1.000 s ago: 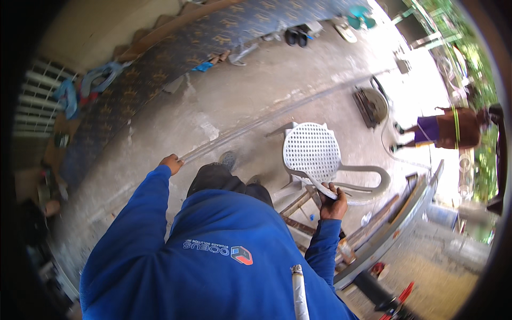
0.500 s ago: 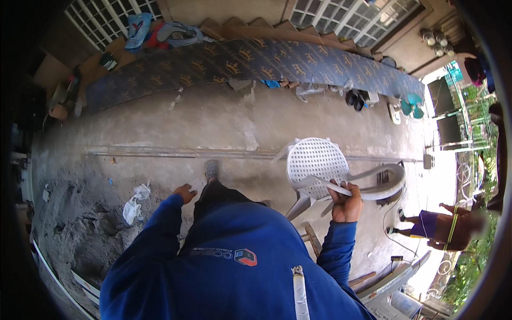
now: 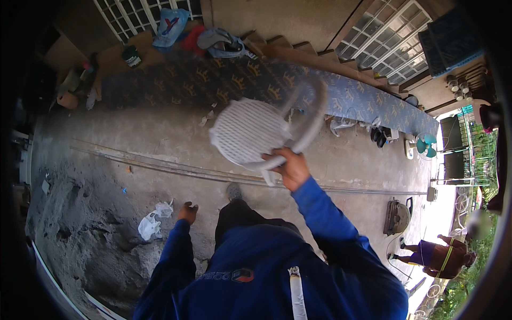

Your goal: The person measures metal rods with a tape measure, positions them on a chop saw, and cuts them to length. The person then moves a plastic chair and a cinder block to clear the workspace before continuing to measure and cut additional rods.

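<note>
A white plastic chair (image 3: 248, 130) with a perforated seat hangs tilted in front of me, slightly blurred. My right hand (image 3: 290, 168) grips the near end of its curved rim, the fingers wrapped round it. The rim arcs away to the right of the seat, and a short leg shows below. My left hand (image 3: 188, 212) hangs low at my left side, holding nothing, with its fingers loosely apart. Closest to it lies a crumpled white plastic bag (image 3: 153, 220) on the ground.
A heap of grey sand (image 3: 90, 240) spreads at left. A long dark patterned board (image 3: 213, 85) lines the far wall. A green fan (image 3: 425, 145), black shoes (image 3: 380, 136) and a round-bladed power saw (image 3: 398, 217) are at right. Another person (image 3: 445, 256) stands beyond the saw.
My right hand has carried the chair up, left and away from me, off its place beside the saw. The saw is now uncovered. My left hand stays low, and the view has turned.
</note>
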`<action>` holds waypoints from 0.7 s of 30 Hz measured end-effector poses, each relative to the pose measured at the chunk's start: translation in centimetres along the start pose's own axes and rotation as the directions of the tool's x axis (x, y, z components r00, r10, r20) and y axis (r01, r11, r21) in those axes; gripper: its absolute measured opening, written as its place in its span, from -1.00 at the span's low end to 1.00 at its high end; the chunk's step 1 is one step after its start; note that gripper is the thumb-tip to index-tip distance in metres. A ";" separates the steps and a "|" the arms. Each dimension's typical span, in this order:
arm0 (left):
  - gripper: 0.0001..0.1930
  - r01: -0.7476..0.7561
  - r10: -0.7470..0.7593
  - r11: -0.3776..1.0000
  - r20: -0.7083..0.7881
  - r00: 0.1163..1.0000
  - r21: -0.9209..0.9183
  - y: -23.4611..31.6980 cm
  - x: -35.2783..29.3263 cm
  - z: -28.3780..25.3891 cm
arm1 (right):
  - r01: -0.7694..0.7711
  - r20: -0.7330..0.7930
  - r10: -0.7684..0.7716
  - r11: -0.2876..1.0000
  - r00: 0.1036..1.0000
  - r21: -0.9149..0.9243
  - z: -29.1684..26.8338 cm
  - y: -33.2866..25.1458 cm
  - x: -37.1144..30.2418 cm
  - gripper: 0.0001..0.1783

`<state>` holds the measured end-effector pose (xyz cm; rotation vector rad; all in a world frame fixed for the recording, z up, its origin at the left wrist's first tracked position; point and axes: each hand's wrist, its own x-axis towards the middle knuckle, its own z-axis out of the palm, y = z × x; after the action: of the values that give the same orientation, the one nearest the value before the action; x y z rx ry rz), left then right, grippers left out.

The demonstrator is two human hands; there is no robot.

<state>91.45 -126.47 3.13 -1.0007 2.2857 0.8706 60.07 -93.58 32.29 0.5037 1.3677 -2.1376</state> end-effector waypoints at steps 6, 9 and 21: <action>-0.37 0.082 -0.091 0.990 -0.081 0.992 -0.113 -9.2 -2.7 2.1 | -0.176 0.261 0.223 0.966 0.939 -0.191 10.7 7.7 13.7 -0.63; -0.29 0.327 -0.337 0.931 -0.035 0.941 -0.158 -11.1 -8.1 3.9 | -0.125 0.344 0.151 0.988 0.927 -0.095 15.7 11.2 18.4 -0.61; -0.25 0.144 -0.222 0.962 0.354 0.909 0.233 -11.3 1.1 -1.7 | 0.579 0.579 0.054 0.023 0.813 -0.815 -4.8 16.3 19.4 -0.58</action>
<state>99.18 -134.14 -0.46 -0.8568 1.8756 0.6681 55.19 -99.42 7.61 -0.9229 2.2810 -0.7861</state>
